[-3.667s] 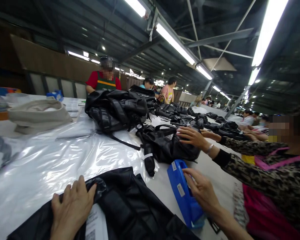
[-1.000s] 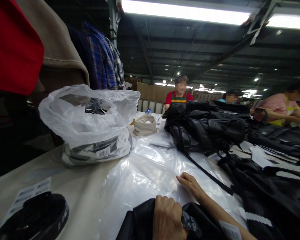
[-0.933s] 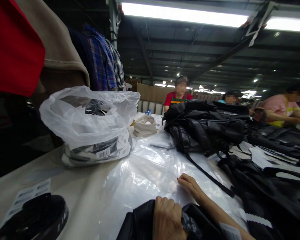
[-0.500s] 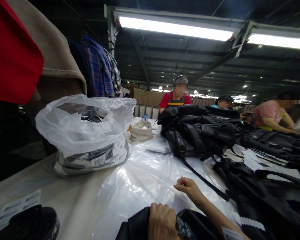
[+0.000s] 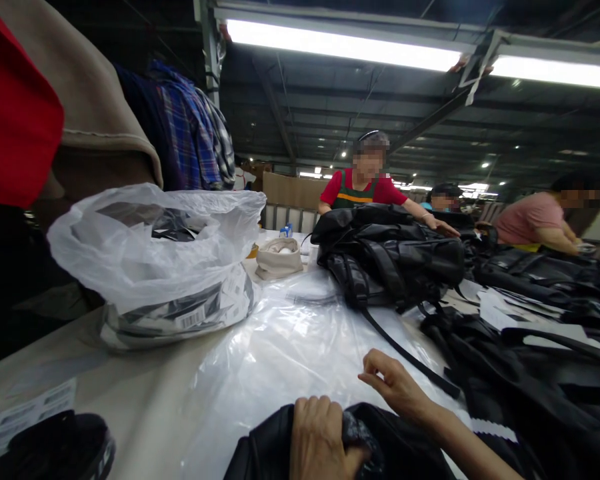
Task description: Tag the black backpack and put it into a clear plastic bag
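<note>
My left hand (image 5: 319, 440) is closed in a fist on the crumpled edge of a black bag (image 5: 267, 450) at the bottom of the view. Just right of it and a little farther out, my right hand (image 5: 395, 387) has its fingers curled in a pinch on the clear plastic sheet (image 5: 280, 347) that covers the table. The right forearm lies across the black bag. Most of that bag is cut off by the lower edge.
A white plastic bag (image 5: 155, 253) of packed items sits to the left, a beige pouch (image 5: 279, 257) behind it. Black backpacks (image 5: 395, 260) with loose straps are piled across the right. Barcode labels (image 5: 30, 410) and a black round item (image 5: 55, 450) lie near left. People work across the table; clothes (image 5: 190, 133) hang at left.
My view has swung left since the oldest frame. In the last second my right hand went from lying flat on the plastic sheet to a raised pinch. My left fist stayed on the bag.
</note>
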Motion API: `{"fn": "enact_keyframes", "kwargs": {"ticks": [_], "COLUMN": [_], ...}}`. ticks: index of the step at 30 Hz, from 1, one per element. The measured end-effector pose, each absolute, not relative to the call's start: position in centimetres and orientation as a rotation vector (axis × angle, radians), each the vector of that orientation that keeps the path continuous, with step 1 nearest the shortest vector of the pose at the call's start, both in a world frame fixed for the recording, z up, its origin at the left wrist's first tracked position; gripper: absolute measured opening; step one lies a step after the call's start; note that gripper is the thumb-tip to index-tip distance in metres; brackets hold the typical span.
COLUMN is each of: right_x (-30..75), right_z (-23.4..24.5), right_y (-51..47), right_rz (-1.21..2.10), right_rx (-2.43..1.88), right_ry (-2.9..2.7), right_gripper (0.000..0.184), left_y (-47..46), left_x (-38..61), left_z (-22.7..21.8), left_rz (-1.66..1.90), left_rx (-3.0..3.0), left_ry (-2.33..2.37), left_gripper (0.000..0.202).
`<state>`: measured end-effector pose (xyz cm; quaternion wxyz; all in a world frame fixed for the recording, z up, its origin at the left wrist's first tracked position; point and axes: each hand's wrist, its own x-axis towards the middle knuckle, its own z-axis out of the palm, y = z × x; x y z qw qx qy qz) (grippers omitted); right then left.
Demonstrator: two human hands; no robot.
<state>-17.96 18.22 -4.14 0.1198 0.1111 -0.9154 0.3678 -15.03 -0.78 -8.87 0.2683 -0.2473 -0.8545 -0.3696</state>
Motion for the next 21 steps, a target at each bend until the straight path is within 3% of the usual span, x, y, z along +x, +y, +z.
{"fn": "enact_keyframes", "kwargs": {"ticks": [3,9,16,21], "right_x": [-17.1,-15.9,-15.1,-14.8], "right_z": [-3.9,-3.2,-3.3,-3.7], "right_y": [18.1,17.4,15.8,14.5], "right_rz": [1.043,1.007,0.870,0.711], "right_rx": [0.366,0.442,0.503,0.588], "right_ry": [-2.666,-2.636,-2.599,-2.573], "right_gripper": [0.023,0.023,0.020,0.019], "left_y": [-0.8,-0.7,-1.0,-1.0], "left_x": [-14.7,-14.6,-14.6,-14.4], "left_z": [-8.7,-9.5,-9.9,-8.5], "left_rz": [-1.040,-1.036,-1.074,-1.086], "left_rx": [-0.694,-0.678,-0.739,-0.737], "left_ry": [-2.408,-2.445,-2.450,-2.671], "left_gripper": [0.044,0.072,0.053,0.078]}}
